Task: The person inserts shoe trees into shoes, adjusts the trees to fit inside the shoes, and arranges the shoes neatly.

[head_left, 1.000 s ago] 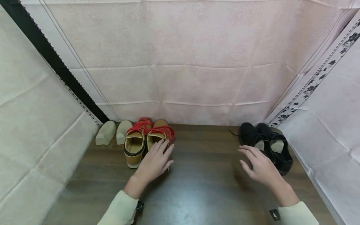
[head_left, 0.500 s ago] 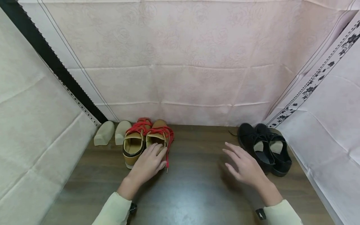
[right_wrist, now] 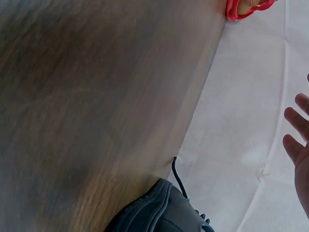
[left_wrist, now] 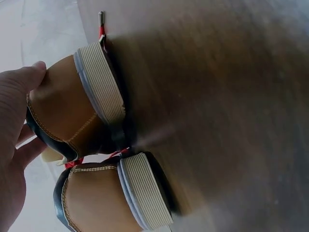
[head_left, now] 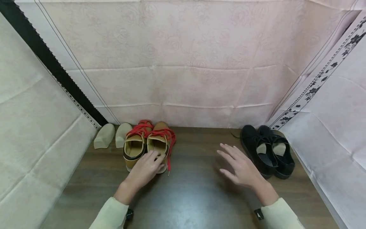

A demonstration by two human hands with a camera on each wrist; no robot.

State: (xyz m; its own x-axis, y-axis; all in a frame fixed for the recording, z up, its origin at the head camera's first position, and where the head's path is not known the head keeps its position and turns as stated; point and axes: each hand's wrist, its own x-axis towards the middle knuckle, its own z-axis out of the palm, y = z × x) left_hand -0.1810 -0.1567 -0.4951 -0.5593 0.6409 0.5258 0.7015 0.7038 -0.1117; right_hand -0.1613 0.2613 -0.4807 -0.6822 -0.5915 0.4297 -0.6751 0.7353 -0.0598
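A pair of tan sneakers with red laces stands against the back wall, left of centre in the head view. At the heel of the right-hand sneaker (head_left: 159,144) is my left hand (head_left: 144,170). The left wrist view shows its thumb (left_wrist: 37,72) on the outside of the tan heel (left_wrist: 63,106), with fingers over the collar, pinching it. Beside it stands the other sneaker (head_left: 132,163). My right hand (head_left: 238,165) hovers over the floor, fingers spread and holding nothing. Just right of it are two black lace-up shoes (head_left: 251,135) with pale inserts inside.
Two off-white, toe-shaped inserts (head_left: 104,136) stand in the left corner next to the sneakers. Cloth-covered walls (head_left: 183,86) rise behind and on both sides of the brown wooden floor (head_left: 194,190). A loose black lace (right_wrist: 177,176) trails from a black shoe.
My right hand has moved left, away from the black shoes. My left hand has drawn back a little toward the sneaker's heel and taken hold there.
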